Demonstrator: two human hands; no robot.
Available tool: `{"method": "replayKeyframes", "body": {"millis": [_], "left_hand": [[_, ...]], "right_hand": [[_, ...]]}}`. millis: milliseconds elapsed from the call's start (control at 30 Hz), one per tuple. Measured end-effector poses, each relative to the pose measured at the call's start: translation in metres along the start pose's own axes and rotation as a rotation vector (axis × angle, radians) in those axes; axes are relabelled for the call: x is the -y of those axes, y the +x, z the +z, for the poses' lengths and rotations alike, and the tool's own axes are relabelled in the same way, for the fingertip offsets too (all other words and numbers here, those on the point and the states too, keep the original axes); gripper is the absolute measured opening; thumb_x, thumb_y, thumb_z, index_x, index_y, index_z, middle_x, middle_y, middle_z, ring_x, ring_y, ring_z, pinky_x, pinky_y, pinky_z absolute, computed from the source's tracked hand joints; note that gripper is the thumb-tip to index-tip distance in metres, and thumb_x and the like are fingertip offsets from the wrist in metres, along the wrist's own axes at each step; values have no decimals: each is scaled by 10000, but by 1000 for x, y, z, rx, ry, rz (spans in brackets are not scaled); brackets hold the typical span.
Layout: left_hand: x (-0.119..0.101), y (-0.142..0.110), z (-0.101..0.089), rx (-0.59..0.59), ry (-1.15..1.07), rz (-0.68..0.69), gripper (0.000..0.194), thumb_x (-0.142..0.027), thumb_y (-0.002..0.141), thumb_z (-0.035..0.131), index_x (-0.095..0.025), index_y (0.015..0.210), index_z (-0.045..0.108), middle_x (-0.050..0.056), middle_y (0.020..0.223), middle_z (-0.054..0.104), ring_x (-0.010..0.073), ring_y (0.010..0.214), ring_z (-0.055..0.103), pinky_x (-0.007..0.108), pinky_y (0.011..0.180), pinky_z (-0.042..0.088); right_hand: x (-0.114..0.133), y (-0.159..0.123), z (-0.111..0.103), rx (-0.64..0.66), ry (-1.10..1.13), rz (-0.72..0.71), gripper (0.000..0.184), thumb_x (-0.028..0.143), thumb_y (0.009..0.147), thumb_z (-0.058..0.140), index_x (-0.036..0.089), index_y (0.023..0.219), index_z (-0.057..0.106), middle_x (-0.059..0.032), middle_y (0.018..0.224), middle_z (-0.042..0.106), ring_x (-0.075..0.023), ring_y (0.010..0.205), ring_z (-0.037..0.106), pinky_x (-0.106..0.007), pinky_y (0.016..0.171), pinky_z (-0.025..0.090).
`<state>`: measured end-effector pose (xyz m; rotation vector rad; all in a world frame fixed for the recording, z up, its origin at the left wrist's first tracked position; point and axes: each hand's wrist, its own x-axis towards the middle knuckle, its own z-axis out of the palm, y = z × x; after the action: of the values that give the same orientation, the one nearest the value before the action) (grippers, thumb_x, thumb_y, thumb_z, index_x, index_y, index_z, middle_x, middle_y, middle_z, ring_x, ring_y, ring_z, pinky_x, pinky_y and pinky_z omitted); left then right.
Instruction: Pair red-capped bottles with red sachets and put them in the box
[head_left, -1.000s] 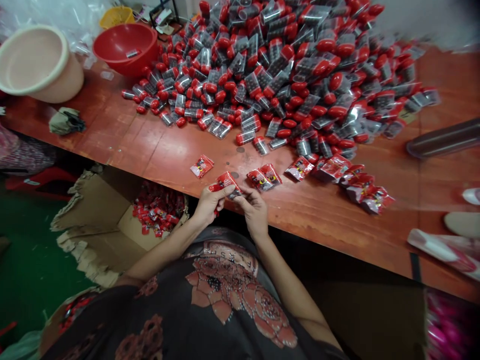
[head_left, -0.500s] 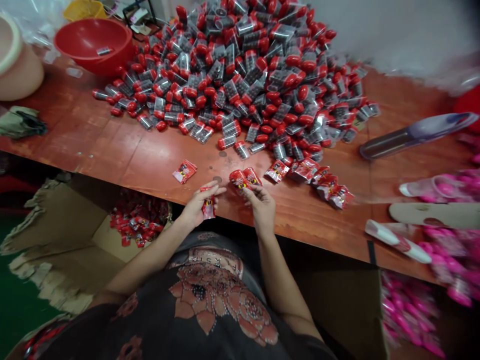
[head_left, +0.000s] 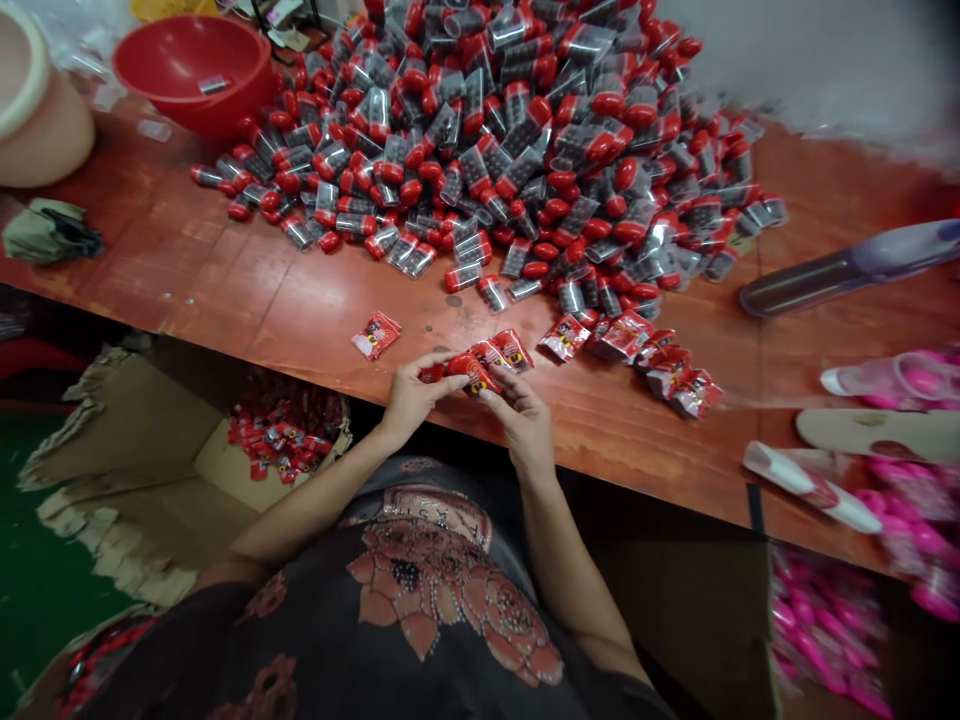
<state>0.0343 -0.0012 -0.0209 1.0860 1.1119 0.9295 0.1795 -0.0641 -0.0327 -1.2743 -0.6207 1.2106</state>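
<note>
Over the near edge of the table, my left hand and my right hand face each other, both closed on small red printed packets. Thumbs and fingers of the two hands pinch the packets from either side. Behind my right fingers, more red packets lie side by side; whether they are joined to the held ones I cannot tell. A flat red packet lies to the left. On the right are a single packet and a folded row of packets.
A big heap of clear tubes with red caps covers the table's back. A red bowl and a pale bucket stand at left. Below, a cardboard box holds red packets. Pink items and a dark-filled tube are at right.
My left hand has moved right and up, bringing its packet to those in my right hand. Both hands now meet at the packets. The view has shifted slightly.
</note>
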Motion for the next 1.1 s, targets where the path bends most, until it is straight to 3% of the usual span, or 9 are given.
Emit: {"method": "replayKeyframes", "body": {"millis": [333, 500, 667, 767, 867, 933, 1000, 1100], "left_hand": [[6, -5, -4, -3, 100, 97, 299, -337, 700, 771, -187, 957, 762, 41, 897, 753, 163, 780, 653, 280, 768, 501], [0, -4, -6, 30, 82, 1, 364, -358, 736, 736, -189, 1059, 735, 47, 849, 746, 152, 701, 647, 270, 704, 507], [1, -2, -8, 66, 35, -3, 371, -296, 663, 793, -217, 1022, 747, 48, 925, 747, 171, 805, 660, 280, 763, 505], [4, -2, -4, 32, -9, -69, 320, -295, 649, 802, -201, 952, 763, 32, 783, 730, 132, 650, 614, 235, 617, 480], [4, 0, 1, 32, -60, -151, 361, -313, 645, 810, -184, 977, 750, -16, 598, 644, 68, 450, 472, 185, 433, 365], [1, 4, 1, 17, -198, -253, 406, -322, 657, 805, -180, 1027, 715, -24, 583, 629, 57, 407, 442, 174, 390, 334], [-4, 8, -3, 14, -420, -392, 369, -282, 691, 775, -163, 1026, 676, 23, 700, 693, 79, 461, 530, 190, 443, 426], [-11, 13, -11, 27, -650, -512, 293, -57, 675, 690, -128, 955, 641, 99, 907, 738, 138, 662, 672, 268, 659, 554]], "right_hand": [[-2, -4, 1, 83, -54, 27, 414, 258, 711, 780, 275, 1115, 689, -17, 1161, 720, -197, 1051, 670, -410, 1006, 501], [-1, -4, -2, 121, -64, 36, 463, 235, 688, 787, 287, 1131, 663, -19, 1205, 693, -200, 1083, 656, -419, 1031, 485], [-3, -6, -6, 131, -154, -43, 497, 279, 740, 745, 295, 1219, 611, -48, 1238, 665, -201, 1109, 635, -400, 985, 515], [-6, -8, -5, 101, -261, -95, 460, 332, 799, 692, 287, 1248, 603, -62, 1232, 659, -199, 1069, 643, -386, 931, 539], [-7, -1, -7, 105, -385, -160, 361, 358, 850, 633, 261, 1197, 652, -58, 1194, 677, -199, 1064, 641, -399, 963, 512], [-2, 11, -14, 23, -472, -258, 348, 354, 874, 605, 245, 1201, 654, -67, 1192, 674, -200, 1075, 631, -401, 974, 497], [5, 25, -22, -105, -594, -370, 349, 347, 889, 582, 221, 1208, 649, -88, 1172, 670, -207, 1063, 626, -403, 950, 501], [16, 39, -26, -216, -884, -513, 329, 347, 909, 547, 216, 1190, 658, -106, 1114, 666, -235, 1048, 606, -454, 946, 482]]}}
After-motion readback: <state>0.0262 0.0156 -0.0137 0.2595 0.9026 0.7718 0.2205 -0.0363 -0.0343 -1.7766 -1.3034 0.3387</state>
